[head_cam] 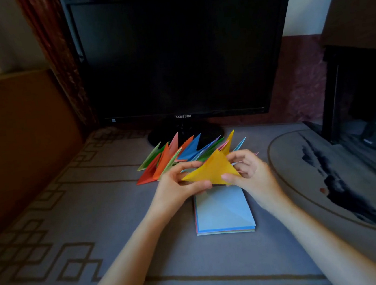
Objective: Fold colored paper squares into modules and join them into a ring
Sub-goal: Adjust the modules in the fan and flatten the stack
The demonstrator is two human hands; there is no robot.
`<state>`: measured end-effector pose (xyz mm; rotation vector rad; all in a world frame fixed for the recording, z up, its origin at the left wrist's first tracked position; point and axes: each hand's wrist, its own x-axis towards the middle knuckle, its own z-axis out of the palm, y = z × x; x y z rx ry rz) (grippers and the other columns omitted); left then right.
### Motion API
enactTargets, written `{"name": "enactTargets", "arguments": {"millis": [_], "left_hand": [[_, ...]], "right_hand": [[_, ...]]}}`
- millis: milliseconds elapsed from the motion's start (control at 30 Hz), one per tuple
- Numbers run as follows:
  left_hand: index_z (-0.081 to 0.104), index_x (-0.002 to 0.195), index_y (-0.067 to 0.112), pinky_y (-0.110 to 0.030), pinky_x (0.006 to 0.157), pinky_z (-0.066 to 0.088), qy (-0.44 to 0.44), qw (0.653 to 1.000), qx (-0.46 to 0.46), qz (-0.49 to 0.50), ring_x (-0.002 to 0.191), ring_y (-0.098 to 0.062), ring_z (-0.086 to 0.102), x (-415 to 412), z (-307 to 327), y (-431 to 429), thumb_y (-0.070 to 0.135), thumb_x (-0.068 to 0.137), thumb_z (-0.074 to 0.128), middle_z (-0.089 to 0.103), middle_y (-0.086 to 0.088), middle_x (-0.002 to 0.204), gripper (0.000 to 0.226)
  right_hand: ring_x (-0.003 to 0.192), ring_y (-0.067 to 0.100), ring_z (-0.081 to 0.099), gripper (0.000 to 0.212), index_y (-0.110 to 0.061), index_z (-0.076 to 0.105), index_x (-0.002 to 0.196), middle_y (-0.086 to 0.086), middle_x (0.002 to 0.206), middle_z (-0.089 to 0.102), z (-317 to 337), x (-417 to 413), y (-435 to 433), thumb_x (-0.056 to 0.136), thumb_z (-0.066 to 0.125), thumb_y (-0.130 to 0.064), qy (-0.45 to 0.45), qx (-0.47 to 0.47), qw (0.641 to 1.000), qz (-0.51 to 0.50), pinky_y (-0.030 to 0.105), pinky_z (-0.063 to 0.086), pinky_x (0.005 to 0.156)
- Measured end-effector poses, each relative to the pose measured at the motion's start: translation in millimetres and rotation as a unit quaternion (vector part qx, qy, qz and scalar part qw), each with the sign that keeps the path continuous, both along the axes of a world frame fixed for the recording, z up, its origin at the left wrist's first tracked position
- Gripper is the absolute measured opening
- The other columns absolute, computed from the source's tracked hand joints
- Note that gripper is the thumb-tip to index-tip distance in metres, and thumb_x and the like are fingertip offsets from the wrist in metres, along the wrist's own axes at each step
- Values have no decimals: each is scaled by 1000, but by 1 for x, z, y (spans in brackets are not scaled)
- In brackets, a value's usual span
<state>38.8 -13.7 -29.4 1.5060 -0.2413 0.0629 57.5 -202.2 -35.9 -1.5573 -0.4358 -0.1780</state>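
Observation:
A yellow paper (pixel 211 170), folded into a triangle, is held above the table between both hands. My left hand (pixel 178 185) pinches its left corner and lower edge between thumb and fingers. My right hand (pixel 249 173) pinches its right side, thumb on the front. Directly below lies a stack of paper squares (pixel 224 211) with a light blue creased sheet on top. Behind the hands, several folded pointed modules (pixel 179 155) in green, orange, red, pink, blue and yellow lie in a row.
A dark Samsung monitor (pixel 177 54) stands on its round base (pixel 204 133) just behind the modules. The grey patterned table cover (pixel 73 214) stretches left and right. A dark box-like object (pixel 369 98) stands at the far right, a brown panel (pixel 18 138) at the left.

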Motion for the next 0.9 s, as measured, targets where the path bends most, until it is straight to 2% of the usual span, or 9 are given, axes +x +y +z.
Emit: {"name": "enactTargets", "arguments": {"millis": [100, 200, 300, 367, 533, 633, 733, 833, 900], "left_hand": [[64, 100, 12, -34, 67, 58, -10, 1000, 13, 11, 71, -22, 71, 0, -1, 1, -2, 69, 77, 73, 1, 75, 37], [63, 101, 11, -31, 63, 58, -16, 1000, 12, 16, 70, -22, 72, 0, 0, 0, -3, 71, 76, 73, 8, 77, 36], [63, 106, 9, -28, 63, 59, -22, 1000, 3, 9, 71, -22, 72, -3, 2, -1, -4, 70, 75, 72, 2, 78, 41], [62, 110, 8, -27, 63, 59, -27, 1000, 4, 5, 70, -20, 72, -4, 3, -1, -5, 69, 76, 70, 3, 79, 45], [62, 113, 21, -33, 73, 55, -44, 998, 45, 28, 75, -16, 65, -3, 1, -1, 11, 62, 83, 68, 9, 82, 56], [61, 114, 26, -33, 73, 52, -45, 997, 54, 38, 76, -16, 61, -2, -1, -3, 17, 60, 84, 66, 2, 89, 59], [61, 114, 24, -31, 76, 53, -50, 997, 51, 38, 78, -15, 64, -1, -2, -4, 12, 63, 83, 67, -1, 102, 57], [62, 112, 25, -33, 78, 54, -29, 997, 42, 49, 76, -20, 66, 0, -3, -2, 12, 65, 82, 69, -15, 83, 52], [64, 107, 16, -31, 74, 57, -13, 999, 1, 45, 73, -21, 68, 0, -3, -2, 5, 70, 77, 67, -14, 71, 41]], "right_hand": [[75, 9, 60, 47, -17, 54, 103, 3, 84, 60, 2, -1, 3, 70, 72, 12, 1, 0, 1000, 7, 18, 49, 65], [71, 10, 61, 46, -15, 56, 105, 2, 79, 63, 5, -3, 3, 69, 74, 6, 28, 9, 999, 23, 22, 51, 61], [65, 18, 64, 40, -11, 58, 103, 5, 78, 69, 6, -6, 3, 67, 75, -7, 73, 1, 997, 41, 26, 48, 47], [63, 21, 64, 28, -8, 61, 97, 7, 76, 70, 6, -7, 3, 72, 73, -4, 74, -16, 996, 45, 24, 44, 43], [50, 13, 61, 11, -5, 60, 84, 3, 65, 70, 11, -11, 4, 79, 66, 3, 66, -6, 997, 38, 21, 43, 43], [56, 16, 64, 12, -6, 61, 85, 5, 69, 71, 10, -11, 7, 79, 67, 2, 68, -11, 997, 42, 23, 45, 43], [60, 19, 67, 14, -8, 61, 87, 7, 71, 71, 10, -12, 9, 79, 67, 2, 76, -14, 996, 50, 25, 47, 44], [56, 17, 66, 16, -7, 61, 90, 5, 72, 72, 12, -14, 10, 79, 67, 3, 91, -17, 994, 54, 23, 47, 44], [57, 19, 67, 20, -6, 61, 95, 6, 76, 72, 12, -14, 9, 78, 68, 2, 99, -12, 994, 53, 25, 49, 44]]}}
